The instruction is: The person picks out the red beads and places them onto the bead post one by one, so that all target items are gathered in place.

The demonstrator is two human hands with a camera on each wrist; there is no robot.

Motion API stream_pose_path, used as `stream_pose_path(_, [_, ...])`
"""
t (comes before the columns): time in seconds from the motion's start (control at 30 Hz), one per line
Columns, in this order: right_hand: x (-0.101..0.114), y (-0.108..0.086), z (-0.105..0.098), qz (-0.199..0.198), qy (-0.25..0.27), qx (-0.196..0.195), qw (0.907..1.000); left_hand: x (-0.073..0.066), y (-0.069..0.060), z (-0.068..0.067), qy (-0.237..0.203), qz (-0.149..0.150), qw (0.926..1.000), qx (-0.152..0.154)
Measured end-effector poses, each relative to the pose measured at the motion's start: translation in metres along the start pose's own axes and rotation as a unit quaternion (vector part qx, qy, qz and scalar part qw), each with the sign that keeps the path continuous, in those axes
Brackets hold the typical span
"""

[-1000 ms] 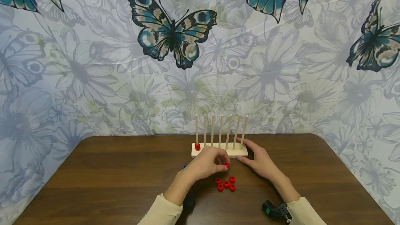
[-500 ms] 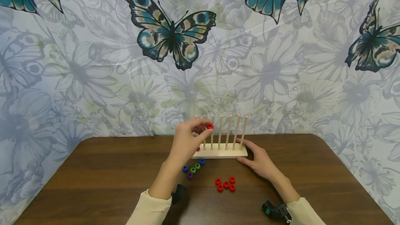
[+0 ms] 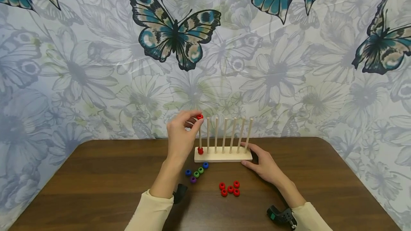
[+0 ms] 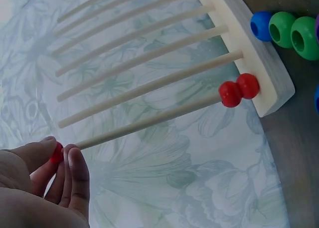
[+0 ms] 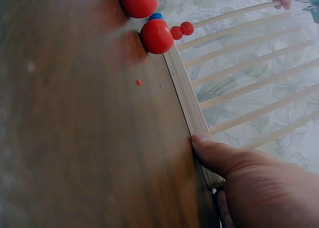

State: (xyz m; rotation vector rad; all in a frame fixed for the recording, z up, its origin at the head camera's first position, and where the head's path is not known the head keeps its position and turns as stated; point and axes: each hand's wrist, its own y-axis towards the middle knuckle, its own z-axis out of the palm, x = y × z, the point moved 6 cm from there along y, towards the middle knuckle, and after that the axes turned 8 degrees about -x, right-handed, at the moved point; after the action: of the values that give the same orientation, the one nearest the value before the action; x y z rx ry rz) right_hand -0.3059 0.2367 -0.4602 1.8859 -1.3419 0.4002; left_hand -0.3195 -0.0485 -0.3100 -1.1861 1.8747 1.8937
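My left hand [image 3: 181,134] pinches a red bead [image 3: 200,116] between thumb and fingertips at the top of the leftmost peg [image 4: 149,120]. Two red beads [image 4: 239,90] are stacked at the foot of that same peg. The peg belongs to a pale wooden stand [image 3: 223,158] with a row of several upright pegs; the others carry no beads. At the stand's right end, my right hand [image 3: 264,163] grips the base, its thumb [image 5: 214,153] against the front edge and the fingers behind, mostly hidden in the right wrist view.
Several loose red beads [image 3: 230,189] lie in front of the stand. Left of them are two blue beads [image 3: 206,165], two green beads [image 3: 196,174] and a purple bead [image 3: 193,180]. A butterfly-patterned cloth [image 3: 273,81] hangs behind the brown table [image 3: 112,188].
My left hand has lifted a red bead from before the stand, up and leftward to the top of the leftmost peg. The right hand has stayed on the stand's right end.
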Motion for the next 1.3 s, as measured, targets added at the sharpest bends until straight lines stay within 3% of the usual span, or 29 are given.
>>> stream_pose_path(0.33, [0.000,0.000,0.001,0.005,-0.001,0.000,1.0000,0.008,-0.003,0.002,0.027,-0.027,0.9991,0.017])
stream_pose_path(0.5, [0.001,0.000,0.001,0.005,0.000,0.000,1.0000,0.007,-0.001,-0.005,0.046,-0.026,0.9986,-0.009])
stream_pose_path(0.63, [0.001,0.000,0.000,0.005,-0.001,-0.002,1.0000,0.004,0.000,-0.012,0.024,-0.006,0.9991,-0.036])
stream_pose_path(0.77, [0.000,0.000,0.001,0.003,-0.003,-0.002,1.0000,0.002,-0.003,-0.013,-0.011,0.011,0.9994,-0.032])
stream_pose_path(0.9, [-0.001,-0.001,0.001,0.004,-0.003,-0.003,1.0000,0.005,-0.012,-0.011,-0.035,0.020,0.9992,-0.005])
stream_pose_path(1.03, [-0.001,-0.001,0.002,0.005,-0.001,-0.001,1.0000,0.013,-0.026,-0.007,-0.043,0.018,0.9979,0.044])
stream_pose_path(1.3, [0.001,0.000,0.000,0.007,0.001,-0.003,1.0000,0.035,-0.051,-0.001,-0.030,-0.010,0.9904,0.134])
